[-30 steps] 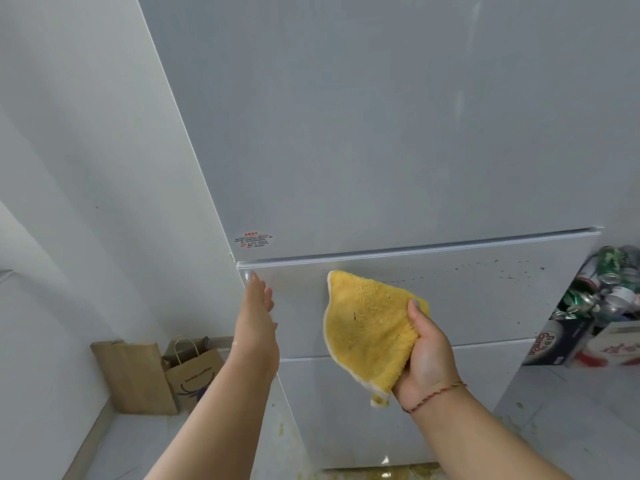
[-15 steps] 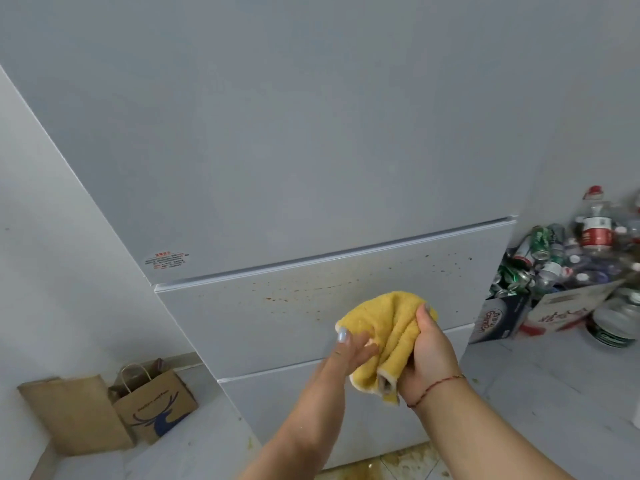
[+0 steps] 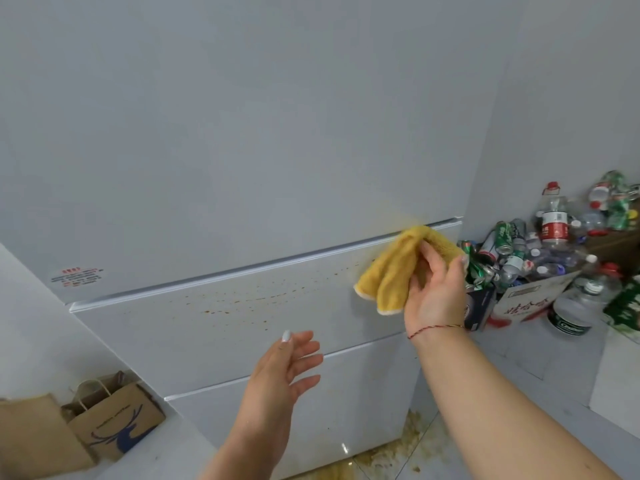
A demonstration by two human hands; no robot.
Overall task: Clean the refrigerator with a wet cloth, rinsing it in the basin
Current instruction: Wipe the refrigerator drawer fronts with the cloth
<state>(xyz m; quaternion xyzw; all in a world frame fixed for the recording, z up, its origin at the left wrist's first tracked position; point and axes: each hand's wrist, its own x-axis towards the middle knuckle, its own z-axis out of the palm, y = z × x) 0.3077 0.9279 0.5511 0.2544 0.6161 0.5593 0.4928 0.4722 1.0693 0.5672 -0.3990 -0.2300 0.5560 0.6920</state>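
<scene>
While the yellow cloth (image 3: 391, 271) is pinched in the right hand (image 3: 437, 292), thumb on one face and curled fingers behind the bunched top, it is pressed to the refrigerator (image 3: 242, 150) at the seam just above that grip. One cloth is seen: thick, fuzzy pile, folded into hanging lobes, pale edging shown along the lower hem. A red string bracelet (image 3: 434, 328) is worn below the grip. The left hand (image 3: 284, 370) is held open well below and left of the grip, fingers spread and relaxed, nothing held, apart from the door. Brown specks (image 3: 242, 303) are scattered across the middle drawer front (image 3: 207, 334) left of the grip. Two brown paper bags (image 3: 114, 419) are stood far down-left on the floor. Right of the grip, one carton (image 3: 526, 299) is heaped with cans and bottles too jumbled to count.
</scene>
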